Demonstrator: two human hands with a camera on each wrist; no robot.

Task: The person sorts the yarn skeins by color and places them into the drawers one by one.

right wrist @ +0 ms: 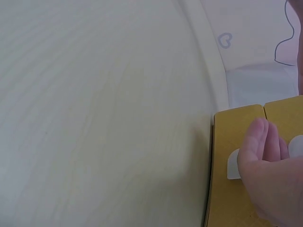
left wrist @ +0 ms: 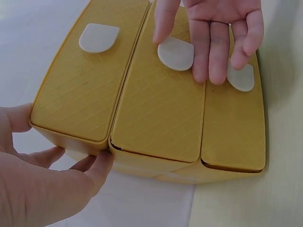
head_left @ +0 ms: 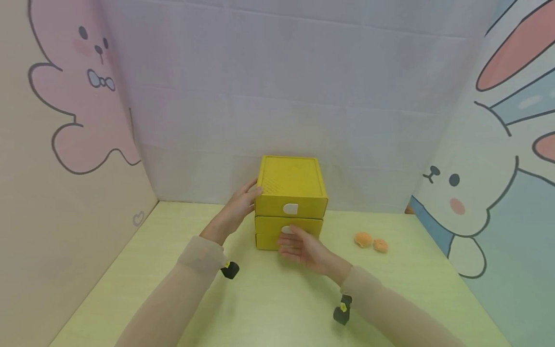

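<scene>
A yellow box of stacked drawers (head_left: 291, 176) stands near the back wall. Each drawer front carries a white tab, seen most fully in the left wrist view. My left hand (head_left: 236, 209) holds the box at its upper left side, thumb over the top edge and fingers against the side wall. In front of the box, my right hand (head_left: 309, 248) has its thumb and forefinger at opposite edges of the middle tab (left wrist: 176, 54), its other fingers extended. The top tab (left wrist: 99, 38) is free of both hands. Right-hand fingers partly cover the lowest tab (left wrist: 242, 76).
Two small orange lumps (head_left: 363, 239) lie on the pale yellow table (head_left: 260, 308), right of the box. A white cloth wall (head_left: 286, 86) rises behind. Side walls carry a pink cartoon animal (head_left: 86, 115) at left and a white cartoon rabbit (head_left: 472, 188) at right.
</scene>
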